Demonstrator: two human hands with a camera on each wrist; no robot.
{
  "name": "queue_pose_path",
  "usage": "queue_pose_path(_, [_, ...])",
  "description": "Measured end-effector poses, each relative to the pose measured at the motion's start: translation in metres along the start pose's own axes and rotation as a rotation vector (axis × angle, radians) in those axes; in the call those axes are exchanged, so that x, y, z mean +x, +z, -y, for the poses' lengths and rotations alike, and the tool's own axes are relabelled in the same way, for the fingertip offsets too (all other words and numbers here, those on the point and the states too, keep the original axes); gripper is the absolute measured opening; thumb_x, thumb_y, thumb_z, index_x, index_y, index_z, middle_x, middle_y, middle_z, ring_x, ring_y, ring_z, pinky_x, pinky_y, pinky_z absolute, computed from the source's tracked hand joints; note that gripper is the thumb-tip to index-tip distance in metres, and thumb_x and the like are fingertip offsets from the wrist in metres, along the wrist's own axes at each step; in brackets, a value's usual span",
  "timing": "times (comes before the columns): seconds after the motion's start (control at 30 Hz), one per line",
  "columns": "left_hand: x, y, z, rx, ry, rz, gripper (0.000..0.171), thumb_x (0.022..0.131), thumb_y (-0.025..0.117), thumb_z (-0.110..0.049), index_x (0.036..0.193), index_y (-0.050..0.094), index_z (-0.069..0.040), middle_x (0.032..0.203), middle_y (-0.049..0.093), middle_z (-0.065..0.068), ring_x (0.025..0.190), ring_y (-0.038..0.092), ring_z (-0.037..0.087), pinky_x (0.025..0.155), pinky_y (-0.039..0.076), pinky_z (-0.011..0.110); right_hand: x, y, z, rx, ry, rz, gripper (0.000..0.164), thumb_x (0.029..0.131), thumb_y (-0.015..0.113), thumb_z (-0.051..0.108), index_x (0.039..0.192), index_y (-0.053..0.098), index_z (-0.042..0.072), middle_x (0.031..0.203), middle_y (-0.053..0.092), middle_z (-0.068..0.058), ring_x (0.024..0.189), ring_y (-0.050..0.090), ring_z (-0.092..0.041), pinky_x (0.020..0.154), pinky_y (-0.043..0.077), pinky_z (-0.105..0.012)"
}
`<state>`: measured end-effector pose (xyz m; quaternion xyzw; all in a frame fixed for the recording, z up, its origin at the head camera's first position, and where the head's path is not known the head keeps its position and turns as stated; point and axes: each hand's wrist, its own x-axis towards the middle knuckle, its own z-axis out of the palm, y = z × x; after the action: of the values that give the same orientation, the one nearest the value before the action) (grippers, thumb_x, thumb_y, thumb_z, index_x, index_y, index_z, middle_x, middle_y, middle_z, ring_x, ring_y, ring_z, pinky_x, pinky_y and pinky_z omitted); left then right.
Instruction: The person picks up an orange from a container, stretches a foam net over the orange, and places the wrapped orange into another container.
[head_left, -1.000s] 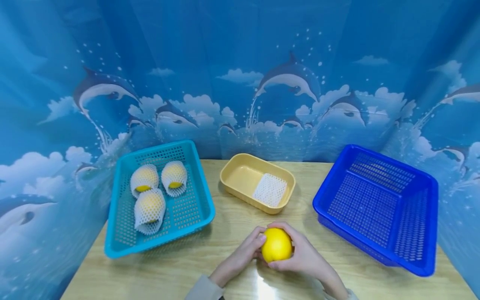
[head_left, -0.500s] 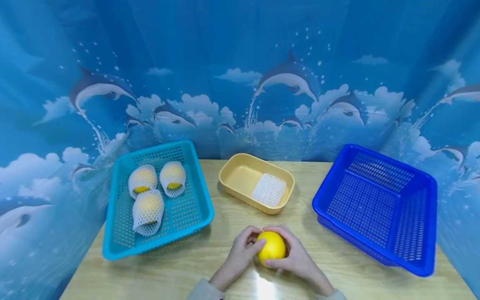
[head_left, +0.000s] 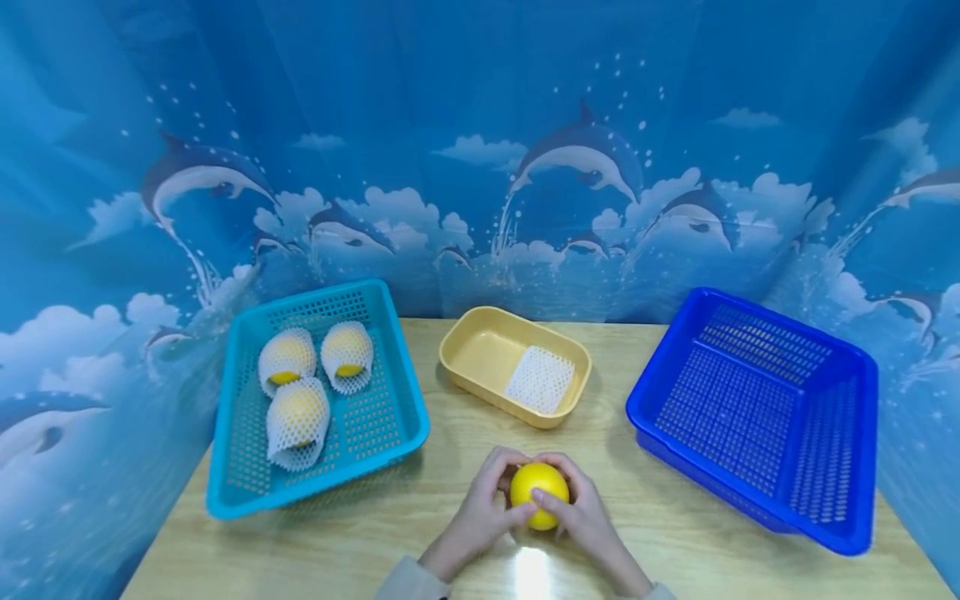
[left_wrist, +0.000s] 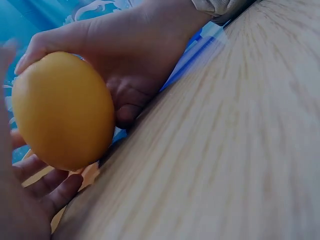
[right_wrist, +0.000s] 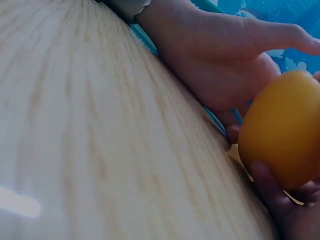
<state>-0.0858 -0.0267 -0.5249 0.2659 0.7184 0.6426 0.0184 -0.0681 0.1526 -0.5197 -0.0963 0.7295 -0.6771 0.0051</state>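
Note:
Both hands meet at a round yellow-orange fruit (head_left: pixel 542 493) low over the near middle of the table. My right hand (head_left: pixel 588 517) grips it from the right, its thumb laid across the fruit in the head view. From the other side my left hand (head_left: pixel 483 508) holds it with bent fingers at the far side and underneath. The left thumb stands apart from the peel in the right wrist view, above the fruit (right_wrist: pixel 285 130). Left fingertips show under the fruit (left_wrist: pixel 64 112) in the left wrist view. The fruit is bare, with no foam net on it.
A teal basket (head_left: pixel 408 367) at left holds three fruits in white foam nets (head_left: pixel 300 421). Behind the hands stands a tan tray (head_left: pixel 480 317) with a flat white foam net (head_left: pixel 540 379). A blue basket (head_left: pixel 637 408) is at right; a dolphin-print curtain (head_left: pixel 480 208) hangs behind the table.
The fruit has shifted slightly left and nearer the body between the hands. The right thumb has moved from its lower edge up across its front, and the left thumb has slid lower.

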Motion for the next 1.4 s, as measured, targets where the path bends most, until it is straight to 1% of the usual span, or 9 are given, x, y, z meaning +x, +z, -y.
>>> queue_pose_path(0.1, [-0.001,0.001,-0.001,0.081,0.040,0.063,0.069,0.076,0.086,-0.028,0.132,0.048,-0.016,0.127,0.046,0.001,0.113,0.047,0.016,0.092,0.048,0.027,0.001,0.000,-0.001,-0.048,0.008,-0.028,0.033,0.088,0.066,0.010,0.120,0.062,0.005,0.112,0.065,-0.011,0.096,0.061,-0.014,0.085,0.049,-0.027])
queue_pose_path(0.17, [-0.001,0.001,-0.001,0.118,0.026,0.080,0.076,0.071,0.090,-0.032,0.132,0.046,-0.020,0.128,0.044,-0.002,0.117,0.045,0.015,0.097,0.046,0.029,0.001,0.000,-0.001,-0.078,0.014,-0.040,0.030,0.089,0.065,0.011,0.119,0.064,0.006,0.111,0.066,-0.008,0.097,0.061,-0.014,0.086,0.049,-0.027])
queue_pose_path(0.3, [-0.002,0.001,-0.003,0.153,-0.040,0.073,0.076,0.069,0.090,-0.034,0.132,0.048,-0.026,0.125,0.047,-0.007,0.112,0.047,0.012,0.089,0.047,0.026,0.002,0.001,0.001,-0.137,0.036,-0.068,0.026,0.090,0.065,0.015,0.115,0.066,0.008,0.109,0.067,-0.003,0.096,0.061,-0.012,0.085,0.049,-0.027])
queue_pose_path(0.57, [-0.001,0.001,0.001,0.184,-0.035,0.066,0.074,0.068,0.090,-0.038,0.129,0.049,-0.029,0.122,0.050,-0.008,0.103,0.051,0.010,0.082,0.048,0.025,0.004,0.002,0.007,-0.181,0.066,-0.069,0.017,0.093,0.063,0.020,0.107,0.060,0.011,0.099,0.064,0.000,0.091,0.059,-0.013,0.083,0.046,-0.026])
queue_pose_path(0.7, [0.000,0.001,0.002,0.185,0.001,0.069,0.074,0.070,0.089,-0.036,0.131,0.048,-0.026,0.123,0.051,-0.007,0.107,0.052,0.011,0.090,0.049,0.029,0.006,0.001,0.007,-0.171,0.067,-0.081,0.014,0.096,0.059,0.019,0.107,0.061,0.011,0.099,0.063,-0.001,0.095,0.058,-0.014,0.087,0.045,-0.026])
queue_pose_path(0.83, [0.000,0.002,0.002,0.136,-0.003,0.086,0.073,0.072,0.088,-0.028,0.132,0.048,-0.022,0.126,0.052,-0.005,0.113,0.053,0.013,0.100,0.047,0.034,0.005,0.001,0.004,-0.166,0.040,-0.111,0.013,0.097,0.058,0.017,0.106,0.064,0.011,0.097,0.064,-0.001,0.093,0.059,-0.014,0.086,0.046,-0.026])
queue_pose_path(1.1, [0.001,0.001,-0.001,0.120,-0.057,0.075,0.072,0.071,0.089,-0.031,0.130,0.049,-0.026,0.124,0.050,-0.006,0.111,0.053,0.014,0.098,0.047,0.034,0.010,0.001,0.005,-0.177,-0.047,-0.243,0.017,0.101,0.054,0.011,0.092,0.067,0.007,0.089,0.069,0.000,0.082,0.063,-0.011,0.072,0.052,-0.024])
queue_pose_path(1.2, [0.001,0.001,0.000,0.126,-0.065,0.070,0.071,0.070,0.089,-0.031,0.129,0.050,-0.027,0.123,0.049,-0.005,0.110,0.053,0.015,0.096,0.048,0.033,0.012,-0.002,0.011,-0.204,-0.069,-0.251,0.018,0.101,0.056,0.009,0.087,0.068,0.007,0.084,0.069,0.000,0.074,0.064,-0.011,0.065,0.054,-0.025])
queue_pose_path(1.4, [0.000,0.001,-0.001,0.144,-0.064,0.059,0.071,0.070,0.089,-0.032,0.128,0.050,-0.024,0.123,0.050,-0.005,0.108,0.052,0.013,0.091,0.049,0.030,0.022,-0.010,0.028,-0.378,-0.174,-0.240,0.011,0.093,0.066,0.005,0.084,0.068,0.009,0.072,0.064,0.005,0.058,0.056,-0.007,0.046,0.049,-0.025])
